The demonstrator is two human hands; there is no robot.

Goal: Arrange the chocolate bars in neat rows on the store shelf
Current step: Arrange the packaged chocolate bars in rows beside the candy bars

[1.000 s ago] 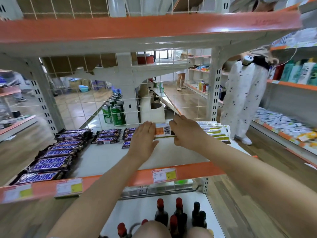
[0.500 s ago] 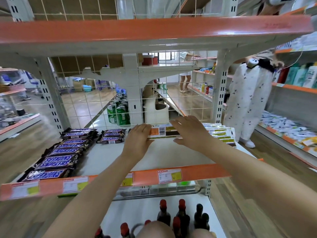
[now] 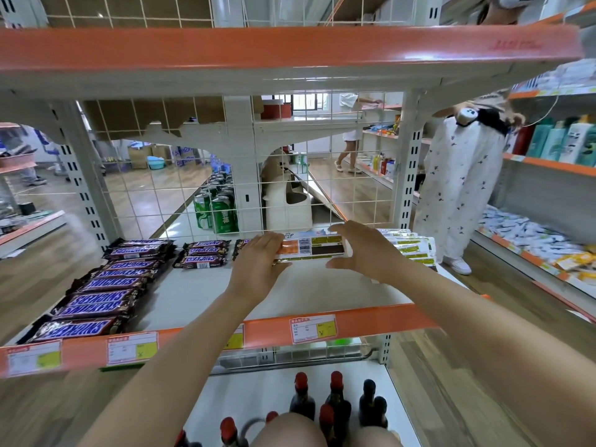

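At the back of the shelf (image 3: 322,285), against the wire grid, both hands are bracketing a flat chocolate bar (image 3: 311,250) that is lying label-down (barcode showing). The left hand (image 3: 258,262) is gripping its left end with curled fingers, while the right hand (image 3: 364,250) is arching over its right end, thumb beneath the near edge. This looks like the placing step. Next, I judge, the bar is needing to be squared between the Snickers rows (image 3: 96,285) and the stack of flat bars (image 3: 409,250) just beside it.
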